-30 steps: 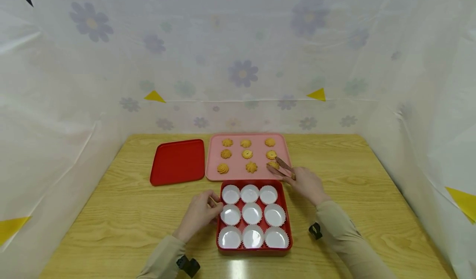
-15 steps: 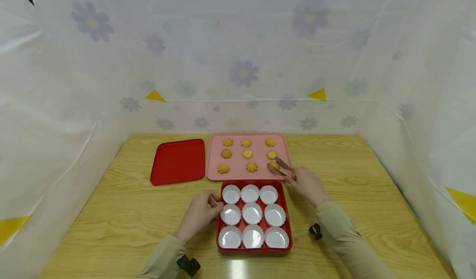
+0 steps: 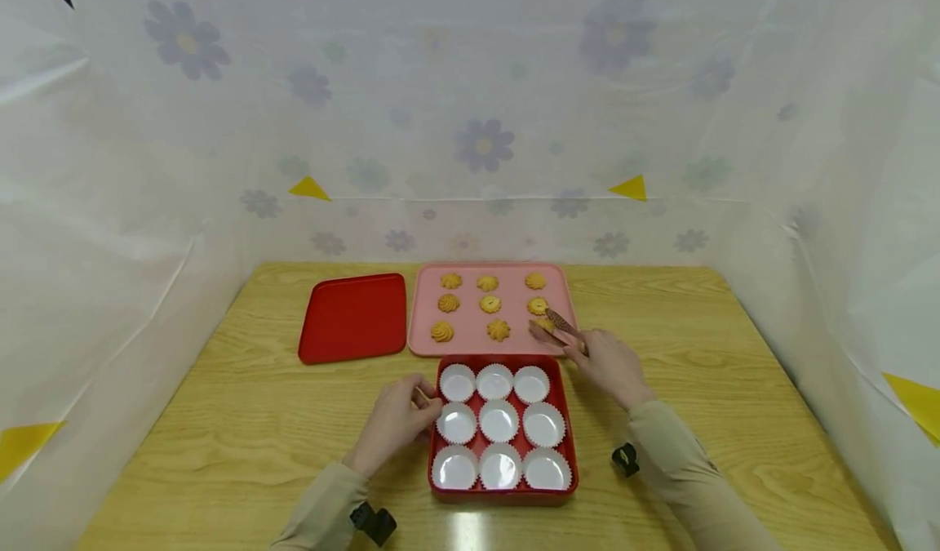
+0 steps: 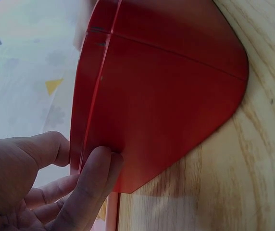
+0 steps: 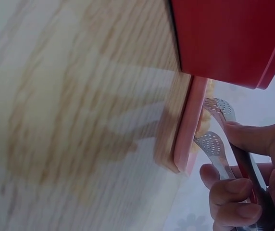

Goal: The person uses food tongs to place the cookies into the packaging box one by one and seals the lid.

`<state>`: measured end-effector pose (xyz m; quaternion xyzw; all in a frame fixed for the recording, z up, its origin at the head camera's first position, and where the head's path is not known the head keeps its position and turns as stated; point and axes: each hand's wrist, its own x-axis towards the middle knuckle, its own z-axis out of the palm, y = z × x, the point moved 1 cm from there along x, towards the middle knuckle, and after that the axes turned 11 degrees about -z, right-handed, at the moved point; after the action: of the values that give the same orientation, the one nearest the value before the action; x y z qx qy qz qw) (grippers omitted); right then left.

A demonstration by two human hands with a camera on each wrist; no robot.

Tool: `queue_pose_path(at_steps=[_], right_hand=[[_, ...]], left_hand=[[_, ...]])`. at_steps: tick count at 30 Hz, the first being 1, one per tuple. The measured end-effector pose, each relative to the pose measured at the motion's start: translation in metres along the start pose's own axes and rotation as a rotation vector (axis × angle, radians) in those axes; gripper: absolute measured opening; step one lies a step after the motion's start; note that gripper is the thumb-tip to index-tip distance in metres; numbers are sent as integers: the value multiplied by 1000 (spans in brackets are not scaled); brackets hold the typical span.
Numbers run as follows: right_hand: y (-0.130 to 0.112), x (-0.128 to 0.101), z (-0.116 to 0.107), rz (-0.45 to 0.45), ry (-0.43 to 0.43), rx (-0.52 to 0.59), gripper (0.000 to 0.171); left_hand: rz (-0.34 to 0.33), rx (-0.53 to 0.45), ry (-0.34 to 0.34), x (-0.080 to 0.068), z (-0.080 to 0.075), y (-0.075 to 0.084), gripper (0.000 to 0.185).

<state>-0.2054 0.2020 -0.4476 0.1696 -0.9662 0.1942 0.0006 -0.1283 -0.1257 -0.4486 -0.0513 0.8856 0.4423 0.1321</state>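
Nothing has shifted: right hand still pinches tongs around the pink tray's near-right cookie; left hand steadies the red box, fingers relaxed

From my head the light is soft and even, coming through the pale flower-printed plastic sheeting on all sides, so shadows are faint. A white patch of glare sits on the light wooden worktop at its near edge, just below the square red box of white paper cups. The wide lens bows the worktop's edges and stretches the corners of the view. At my left wrist the red wall is sharp and slightly dim, my left hand in shade. At my right wrist the wood is smeared by blur, with soft finger-like shadows across it; my right hand and the perforated metal tongs are clearer.
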Motion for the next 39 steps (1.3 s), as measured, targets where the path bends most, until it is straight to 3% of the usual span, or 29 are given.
queue_pose_path(at_steps=[23,29,39], right_hand=[[-1,6,-1,42,-56,-43,30],[-3,3,-5,6,-32,-21,25],[-21,3,-23,-86,12,19,36]], left_hand=[[-2,-7,3,-1,0,0,12],[-11,-13,-5,-1,0,0,13],[-13,-8,-3,-1,0,0,13]])
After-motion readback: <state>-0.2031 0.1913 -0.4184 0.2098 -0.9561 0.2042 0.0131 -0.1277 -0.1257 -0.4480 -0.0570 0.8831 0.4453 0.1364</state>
